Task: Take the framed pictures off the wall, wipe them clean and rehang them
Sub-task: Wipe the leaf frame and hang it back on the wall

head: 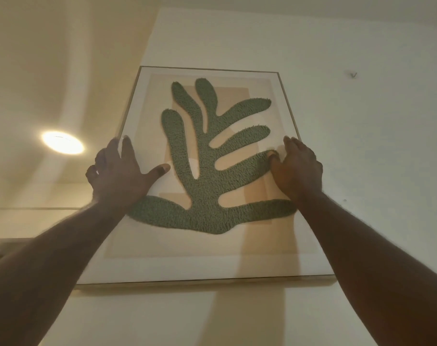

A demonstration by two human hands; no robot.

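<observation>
I see both arms reaching up at the framed picture (207, 171) on the white wall (362, 146): the left hand (117, 171) grips its left edge, fingers curled round the frame and thumb spread flat across the front, while the right hand (296, 166) grips the right edge, fingers over the frame and thumb on the front. The picture has a thin light wood frame, a white mat, beige blocks and 1 fuzzy green leaf shape with rounded lobes. Right of it a small hook (353, 75) sits in the wall, and a round ceiling light (62, 142) glows at left.
</observation>
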